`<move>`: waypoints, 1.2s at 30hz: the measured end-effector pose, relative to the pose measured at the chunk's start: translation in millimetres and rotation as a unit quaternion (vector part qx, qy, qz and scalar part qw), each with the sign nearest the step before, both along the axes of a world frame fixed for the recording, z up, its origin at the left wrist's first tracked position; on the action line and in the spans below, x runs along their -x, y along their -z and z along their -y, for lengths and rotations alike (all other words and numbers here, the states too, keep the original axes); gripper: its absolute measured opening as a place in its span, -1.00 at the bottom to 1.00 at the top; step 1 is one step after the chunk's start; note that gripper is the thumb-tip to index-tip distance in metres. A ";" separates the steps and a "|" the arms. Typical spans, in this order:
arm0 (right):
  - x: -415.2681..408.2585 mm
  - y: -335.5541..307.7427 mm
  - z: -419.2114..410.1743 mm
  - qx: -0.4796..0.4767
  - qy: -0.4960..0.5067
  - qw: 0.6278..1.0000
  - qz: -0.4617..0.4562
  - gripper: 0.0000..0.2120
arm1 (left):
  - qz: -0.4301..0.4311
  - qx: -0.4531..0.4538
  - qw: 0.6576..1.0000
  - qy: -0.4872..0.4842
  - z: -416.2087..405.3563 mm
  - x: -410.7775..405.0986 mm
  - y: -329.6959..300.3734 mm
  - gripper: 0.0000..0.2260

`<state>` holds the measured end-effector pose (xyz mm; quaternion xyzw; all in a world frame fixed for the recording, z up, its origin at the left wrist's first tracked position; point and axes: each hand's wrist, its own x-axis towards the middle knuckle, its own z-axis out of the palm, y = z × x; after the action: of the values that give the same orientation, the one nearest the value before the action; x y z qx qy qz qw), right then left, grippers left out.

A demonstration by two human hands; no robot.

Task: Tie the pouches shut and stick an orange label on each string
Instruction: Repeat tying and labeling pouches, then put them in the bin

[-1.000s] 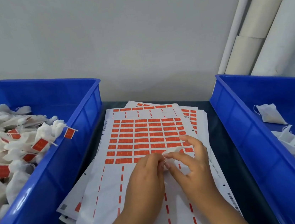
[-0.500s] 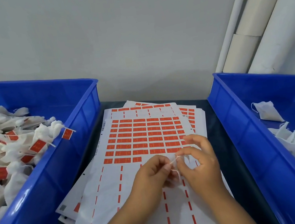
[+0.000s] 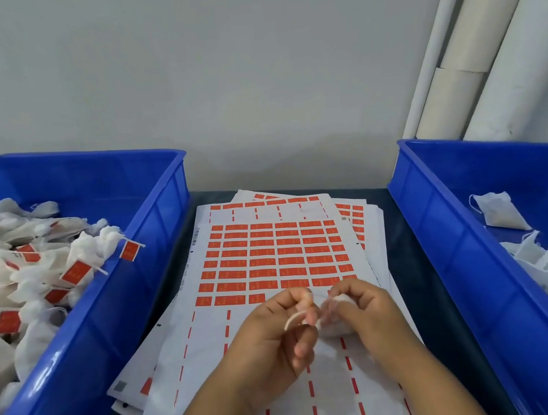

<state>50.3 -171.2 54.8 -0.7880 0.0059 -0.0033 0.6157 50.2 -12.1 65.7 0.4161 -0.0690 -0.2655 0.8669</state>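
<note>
- Head view: left hand (image 3: pixel 275 338) and right hand (image 3: pixel 365 313) each pinch an end of the white string (image 3: pixel 318 295), stretched between them; the small white pouch (image 3: pixel 335 327) sits under the right fingers, above the near part of the label sheet (image 3: pixel 271 256).
- Risk: the thin string could slip from a pinch, leaving the knot loose; the pouch looks soft, crumpled, mostly hidden.

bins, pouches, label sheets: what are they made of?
Bins: looks like moulded plastic, glossy blue, with ribbed walls and a rolled rim. Pouches: thin white fabric, probably non-woven or gauze, matte, with frayed, crumpled edges. Label sheets: paper, white backing with matte orange stickers in rows.
</note>
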 end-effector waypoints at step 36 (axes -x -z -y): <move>-4.2 11.6 -0.8 0.191 -0.060 0.979 0.049 -0.81 | 0.348 -0.500 0.770 -0.186 2.5 -8.7 12.7 -0.76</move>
<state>54.5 -170.4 43.2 -0.8887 -0.0725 -0.0061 0.4527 59.0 -14.5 52.9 0.8598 -0.1446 0.0672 0.4851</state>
